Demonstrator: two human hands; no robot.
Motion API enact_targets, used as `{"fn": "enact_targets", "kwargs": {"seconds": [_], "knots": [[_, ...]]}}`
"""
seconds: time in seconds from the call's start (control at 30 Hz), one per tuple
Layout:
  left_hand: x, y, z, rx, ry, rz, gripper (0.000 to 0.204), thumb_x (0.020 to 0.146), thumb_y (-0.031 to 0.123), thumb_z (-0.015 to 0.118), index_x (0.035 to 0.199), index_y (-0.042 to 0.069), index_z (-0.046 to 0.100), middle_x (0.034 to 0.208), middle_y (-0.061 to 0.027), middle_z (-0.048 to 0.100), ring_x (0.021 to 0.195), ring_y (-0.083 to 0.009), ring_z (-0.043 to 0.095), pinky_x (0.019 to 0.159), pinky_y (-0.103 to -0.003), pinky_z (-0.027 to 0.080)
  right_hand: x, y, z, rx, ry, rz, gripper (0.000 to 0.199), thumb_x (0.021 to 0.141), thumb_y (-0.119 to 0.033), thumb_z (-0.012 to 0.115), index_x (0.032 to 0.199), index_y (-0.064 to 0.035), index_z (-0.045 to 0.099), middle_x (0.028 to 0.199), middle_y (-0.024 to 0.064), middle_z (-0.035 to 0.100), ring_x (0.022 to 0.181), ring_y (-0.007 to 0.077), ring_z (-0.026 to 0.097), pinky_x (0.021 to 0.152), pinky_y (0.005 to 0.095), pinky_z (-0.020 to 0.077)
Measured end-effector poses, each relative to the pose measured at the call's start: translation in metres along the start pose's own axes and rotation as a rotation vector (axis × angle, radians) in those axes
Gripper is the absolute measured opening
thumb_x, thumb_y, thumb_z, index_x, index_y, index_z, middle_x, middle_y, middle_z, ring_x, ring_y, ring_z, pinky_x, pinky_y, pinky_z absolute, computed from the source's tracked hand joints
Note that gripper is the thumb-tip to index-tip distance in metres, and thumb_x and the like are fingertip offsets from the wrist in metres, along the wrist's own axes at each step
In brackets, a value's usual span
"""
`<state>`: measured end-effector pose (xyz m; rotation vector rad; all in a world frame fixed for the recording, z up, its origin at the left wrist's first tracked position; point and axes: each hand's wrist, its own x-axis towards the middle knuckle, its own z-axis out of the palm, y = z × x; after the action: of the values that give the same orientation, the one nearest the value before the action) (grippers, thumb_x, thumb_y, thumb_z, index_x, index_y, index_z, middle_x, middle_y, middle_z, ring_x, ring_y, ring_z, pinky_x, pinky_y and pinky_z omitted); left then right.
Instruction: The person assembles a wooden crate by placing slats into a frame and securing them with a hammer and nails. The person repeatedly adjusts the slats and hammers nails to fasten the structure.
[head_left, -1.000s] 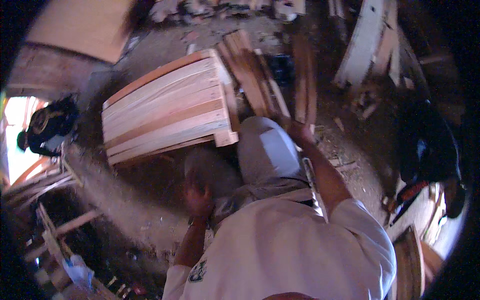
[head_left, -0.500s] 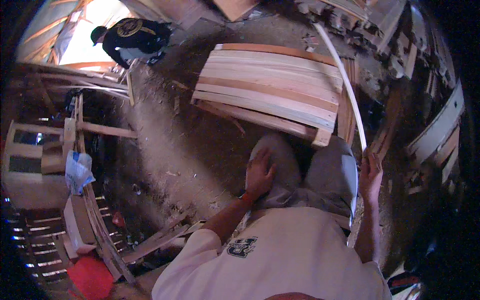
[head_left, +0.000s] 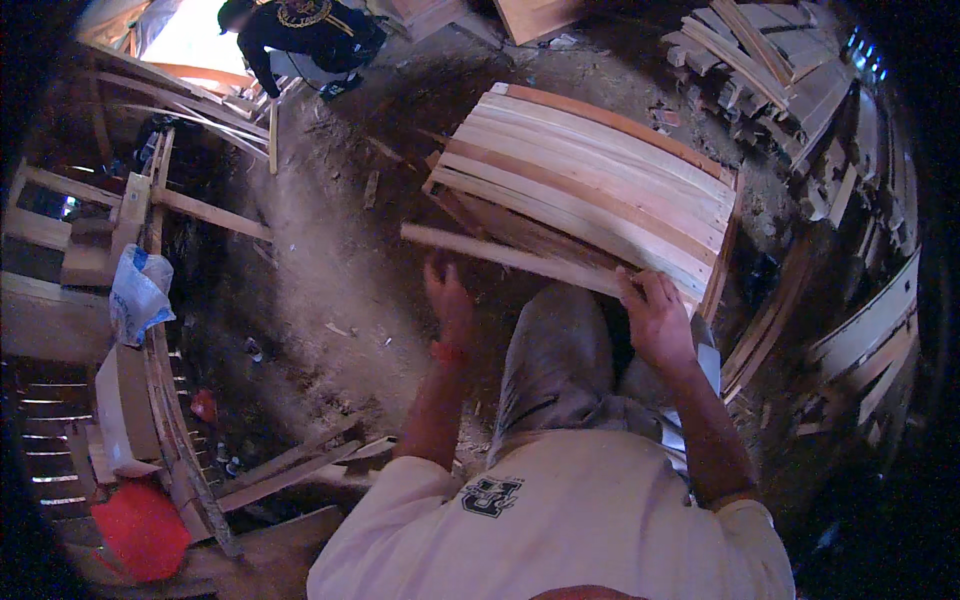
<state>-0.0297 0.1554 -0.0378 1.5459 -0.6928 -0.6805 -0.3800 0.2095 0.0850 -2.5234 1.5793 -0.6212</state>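
Note:
A narrow wooden slat lies crosswise above my knees, slightly blurred. My right hand is closed around its right end. Below the slat's left part, my left hand is raised with its fingers apart and nothing visible in them; it seems not to touch the wood. Just beyond the slat stands a low piece made of nailed wooden boards, its top slats side by side in pale and reddish tones. The slat covers part of its near side.
Another person in dark clothes bends over at the far left. Scrap wood is piled at the far right. On the left are a wooden frame, a plastic bag and a red object. Bare dirt floor lies between.
My right hand has brought the slat from upright at the right to crosswise before me. My left hand has left my thigh and moved left. The view has shifted.

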Motion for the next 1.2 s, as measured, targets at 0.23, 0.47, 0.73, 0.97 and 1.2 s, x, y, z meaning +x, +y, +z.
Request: {"fn": "enact_targets", "kwargs": {"seconds": [0.23,0.47,0.73,0.97,1.2], "knots": [[0.118,0.035,-0.006,-0.084,-0.103,0.331,0.047,0.099,0.008,0.061,0.144,-0.001,0.051,0.143,-0.0152,0.056,0.132,-0.0259,0.051,0.114,-0.039,0.038,-0.001,0.004,-0.008,-0.024,0.033,0.070,0.053,0.081,0.001,0.064,0.133,-0.0043,0.066,0.111,0.0153,0.058,0.103,0.0357,0.061,0.092,0.0463,0.0552],[0.160,0.089,0.026,0.189,-0.619,0.287,0.049,0.094,0.015,0.074,0.138,-0.002,0.059,0.134,-0.0113,0.065,0.121,-0.0190,0.061,0.105,-0.034,0.047,-0.009,0.011,-0.001,-0.082,0.012,0.130,0.055,0.081,-0.003,0.062,0.136,-0.0074,0.064,0.112,0.0147,0.058,0.106,0.0345,0.061,0.094,0.0482,0.0551],[0.157,0.107,0.032,0.407,-0.587,0.366,0.042,0.092,0.020,0.079,0.125,-0.003,0.070,0.110,-0.0075,0.076,0.099,-0.0150,0.069,0.089,-0.031,0.055,-0.018,0.005,0.019,-0.156,0.121,0.172,0.054,0.082,-0.003,0.063,0.136,-0.0104,0.066,0.108,0.0120,0.056,0.104,0.0318,0.060,0.092,0.0469,0.0530],[0.187,0.083,0.034,0.459,-0.634,0.291,0.037,0.090,0.019,0.079,0.118,-0.004,0.073,0.106,-0.0105,0.077,0.095,-0.0159,0.070,0.083,-0.032,0.055,-0.016,0.005,0.024,-0.127,0.287,0.151,0.052,0.077,0.003,0.065,0.127,-0.0098,0.071,0.108,0.0114,0.057,0.096,0.0306,0.060,0.086,0.0435,0.0535],[0.215,0.090,0.029,0.758,-0.625,0.355,0.028,0.087,0.019,0.080,0.108,0.000,0.078,0.100,-0.0102,0.079,0.089,-0.0142,0.071,0.080,-0.032,0.055,-0.012,0.003,0.027,-0.141,0.282,0.132,0.042,0.085,-0.004,0.070,0.127,-0.0065,0.068,0.112,0.0134,0.058,0.098,0.0329,0.061,0.086,0.0448,0.0533]]}}
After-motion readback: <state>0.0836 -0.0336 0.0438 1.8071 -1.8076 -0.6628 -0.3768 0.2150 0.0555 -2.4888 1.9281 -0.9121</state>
